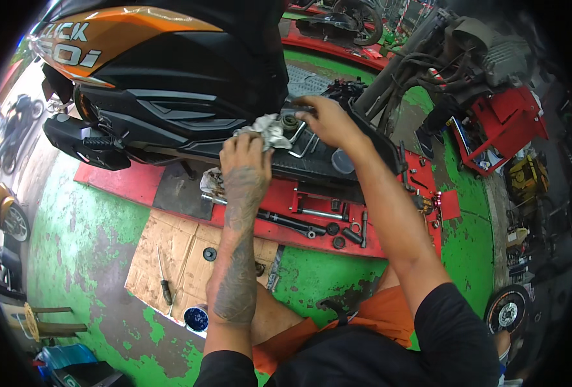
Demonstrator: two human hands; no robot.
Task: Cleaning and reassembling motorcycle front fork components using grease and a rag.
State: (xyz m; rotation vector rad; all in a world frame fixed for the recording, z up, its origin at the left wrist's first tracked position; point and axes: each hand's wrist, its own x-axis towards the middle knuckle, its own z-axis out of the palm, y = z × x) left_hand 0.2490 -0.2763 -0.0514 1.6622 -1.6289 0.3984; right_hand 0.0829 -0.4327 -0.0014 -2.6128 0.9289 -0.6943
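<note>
My left hand [244, 158] is closed on a crumpled white rag [270, 132] at the footboard [318, 161] of an orange and black scooter [170, 77]. Just right of the rag is a round metal part [289, 122] with a ringed opening. My right hand [331, 122] reaches over beside that part, fingers bent and thumb underneath in a pinch. What sits between those fingertips is too small to make out. Bent metal hex keys [306, 143] lie between my hands on the footboard, and a small clear round lid or cup [342, 161] lies nearer my right forearm.
Below the scooter, a red platform [279, 232] carries a long black shock-like tube [286, 222], sockets [333, 228] and other tools. Cardboard [170, 251] on the green floor holds a screwdriver [164, 284] and an open tub of dark blue paste [196, 318]. A red tool cart [502, 129] stands at right.
</note>
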